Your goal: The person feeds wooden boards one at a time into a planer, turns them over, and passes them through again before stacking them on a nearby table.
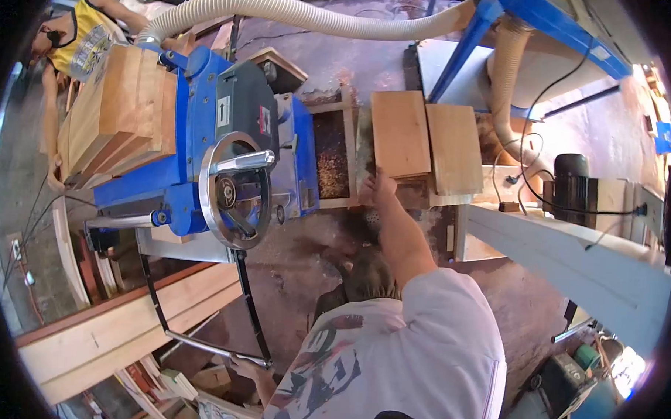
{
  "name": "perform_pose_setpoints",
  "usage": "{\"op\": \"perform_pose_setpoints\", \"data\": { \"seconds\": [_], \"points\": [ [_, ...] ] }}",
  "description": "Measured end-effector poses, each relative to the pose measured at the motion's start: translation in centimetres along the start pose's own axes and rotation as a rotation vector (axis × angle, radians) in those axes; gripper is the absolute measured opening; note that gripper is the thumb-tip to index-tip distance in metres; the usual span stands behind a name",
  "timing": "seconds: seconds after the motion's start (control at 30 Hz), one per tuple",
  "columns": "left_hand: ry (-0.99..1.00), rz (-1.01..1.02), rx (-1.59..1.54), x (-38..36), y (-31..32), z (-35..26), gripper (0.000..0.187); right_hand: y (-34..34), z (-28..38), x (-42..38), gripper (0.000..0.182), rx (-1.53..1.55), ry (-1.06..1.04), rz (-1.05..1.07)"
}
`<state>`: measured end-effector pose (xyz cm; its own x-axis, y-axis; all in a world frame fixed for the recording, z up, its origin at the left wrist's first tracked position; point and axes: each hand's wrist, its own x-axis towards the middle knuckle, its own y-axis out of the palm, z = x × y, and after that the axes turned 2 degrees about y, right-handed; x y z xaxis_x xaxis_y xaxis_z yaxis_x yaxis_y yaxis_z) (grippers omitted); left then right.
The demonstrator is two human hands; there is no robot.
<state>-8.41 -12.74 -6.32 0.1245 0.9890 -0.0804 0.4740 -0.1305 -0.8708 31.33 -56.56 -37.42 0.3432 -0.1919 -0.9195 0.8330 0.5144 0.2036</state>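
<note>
At the near left corner of a wooden board [401, 134], my right hand [379, 189] has its fingers closed on the edge; part of the grip is hidden. A second wooden board [457, 151] lies against it on the right. Low on the left, my left hand [252, 370] is wrapped around the end of a chrome bar [216, 347] on the frame of a blue thickness planer [198, 131]. The planer has a large handwheel [235, 190], and a stack of thick boards [117, 113] sits at its far left side.
A co-worker [90, 35] in a yellow top stands behind the stack, one hand at its lower end. A ribbed hose [305, 15] arches overhead. Wood shavings [331, 169] fill a frame beside the planer. A grey beam [570, 258] and a motor [571, 184] with cables are at right.
</note>
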Motion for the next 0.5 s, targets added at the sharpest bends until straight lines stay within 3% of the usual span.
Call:
{"op": "perform_pose_setpoints", "data": {
  "seconds": [0.1,0.17,0.27,0.37,0.5],
  "points": [
    [0.106,-0.036,0.124,-0.1,-2.6,6.1,0.066,-0.1,-0.2,-0.1,0.041,-0.061,0.020,-0.055],
    [0.180,-0.037,0.238,-1.0,-0.5,8.5,0.067,1.7,0.2,0.6,0.031,-0.146,0.063,-0.139],
    [0.302,-0.049,0.540,-3.3,-0.3,12.5,0.070,4.7,-1.8,-0.9,0.027,-0.273,-0.018,0.003],
    [0.329,0.028,0.509,-5.0,-0.2,10.2,0.073,6.8,-1.5,-5.5,0.029,-0.260,-0.017,0.117],
    [0.526,0.049,0.499,-7.0,-1.5,4.8,0.068,5.0,-0.1,-2.1,0.034,0.246,0.107,0.147]
  ]
}}
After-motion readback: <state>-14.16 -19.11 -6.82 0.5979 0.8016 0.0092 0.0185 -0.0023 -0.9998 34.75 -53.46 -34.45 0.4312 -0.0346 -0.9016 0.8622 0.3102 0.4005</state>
